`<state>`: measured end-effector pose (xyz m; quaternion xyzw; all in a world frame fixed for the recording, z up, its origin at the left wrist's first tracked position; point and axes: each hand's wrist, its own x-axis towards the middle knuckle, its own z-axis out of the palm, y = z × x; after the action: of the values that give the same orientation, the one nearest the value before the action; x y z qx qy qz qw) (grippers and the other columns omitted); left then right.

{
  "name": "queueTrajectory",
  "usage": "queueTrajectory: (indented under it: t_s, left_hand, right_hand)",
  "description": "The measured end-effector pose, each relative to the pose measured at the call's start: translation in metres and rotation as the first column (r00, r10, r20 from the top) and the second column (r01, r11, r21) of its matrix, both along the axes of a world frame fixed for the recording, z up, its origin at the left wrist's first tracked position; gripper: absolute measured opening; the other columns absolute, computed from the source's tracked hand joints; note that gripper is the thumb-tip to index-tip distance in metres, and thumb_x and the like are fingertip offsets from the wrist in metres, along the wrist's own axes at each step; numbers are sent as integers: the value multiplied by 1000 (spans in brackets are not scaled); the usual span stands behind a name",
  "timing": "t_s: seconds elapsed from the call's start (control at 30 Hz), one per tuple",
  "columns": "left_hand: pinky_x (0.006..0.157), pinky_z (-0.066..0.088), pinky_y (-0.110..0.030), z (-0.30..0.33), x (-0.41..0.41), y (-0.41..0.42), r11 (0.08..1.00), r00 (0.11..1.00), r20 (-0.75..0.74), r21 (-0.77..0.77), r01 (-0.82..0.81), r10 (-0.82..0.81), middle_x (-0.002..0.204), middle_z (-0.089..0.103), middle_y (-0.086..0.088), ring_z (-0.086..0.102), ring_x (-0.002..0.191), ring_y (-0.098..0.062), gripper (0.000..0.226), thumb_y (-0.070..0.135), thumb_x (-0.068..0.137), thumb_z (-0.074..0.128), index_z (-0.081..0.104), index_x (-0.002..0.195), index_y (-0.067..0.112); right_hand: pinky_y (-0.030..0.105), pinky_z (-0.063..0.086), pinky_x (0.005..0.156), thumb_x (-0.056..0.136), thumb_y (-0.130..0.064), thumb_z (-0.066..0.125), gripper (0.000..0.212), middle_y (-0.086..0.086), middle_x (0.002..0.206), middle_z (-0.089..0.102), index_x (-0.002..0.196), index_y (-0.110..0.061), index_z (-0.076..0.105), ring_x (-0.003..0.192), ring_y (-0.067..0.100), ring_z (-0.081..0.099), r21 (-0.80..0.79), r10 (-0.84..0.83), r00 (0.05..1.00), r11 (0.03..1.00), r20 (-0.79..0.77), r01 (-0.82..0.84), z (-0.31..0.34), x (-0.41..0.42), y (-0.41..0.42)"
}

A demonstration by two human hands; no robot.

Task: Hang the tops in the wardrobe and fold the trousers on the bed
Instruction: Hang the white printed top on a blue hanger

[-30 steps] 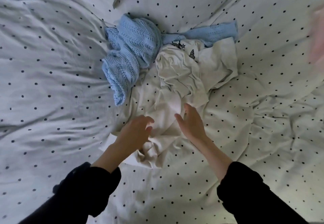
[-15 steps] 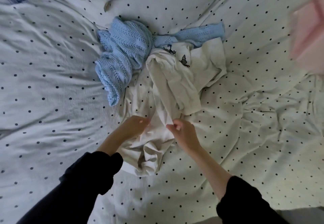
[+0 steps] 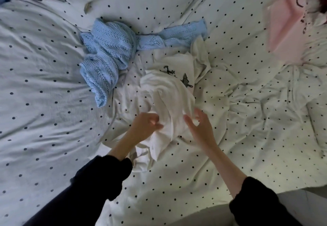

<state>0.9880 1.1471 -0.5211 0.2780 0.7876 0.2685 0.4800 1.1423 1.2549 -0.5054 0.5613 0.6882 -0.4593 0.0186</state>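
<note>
The left hand [image 3: 145,125] has its grip curled into a fold of the white top [image 3: 169,100]; the right hand [image 3: 199,126], at its 3 o'clock, pinches the cloth's other side. The top lies bunched on the bed [image 3: 44,102]. At 11 o'clock sits a blue knit [image 3: 108,54]; far at 2 o'clock, something pink [image 3: 286,29].

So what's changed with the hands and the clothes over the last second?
Both hands closed in on the white top: the left hand now grips its bunched fabric, and the right hand holds its edge, gathering it up. The blue knit top stayed where it lay on the bed.
</note>
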Motion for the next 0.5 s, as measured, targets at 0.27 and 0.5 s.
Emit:
queueTrajectory:
  t_s: [0.27,0.5]
  left_hand:
    - [57,39,-25,2,-12,-26,994,993,-62,-39,-100,97,64,55,-6,51,64,-21,17,11,87,62,58,73,2]
    - [55,32,-27,71,-50,-13,931,889,-285,182,-317,359,64,56,-3,49,65,-19,8,12,88,61,62,82,8]
  right_hand:
    - [24,34,53,84,-14,60,9,7,72,64,79,-8,63,53,11,44,-101,-135,984,984,114,147,-8,-8,15]
    - [19,42,64,89,-15,61,8,3,77,64,88,-9,65,72,15,58,98,-117,982,986,-147,133,77,-5,30]
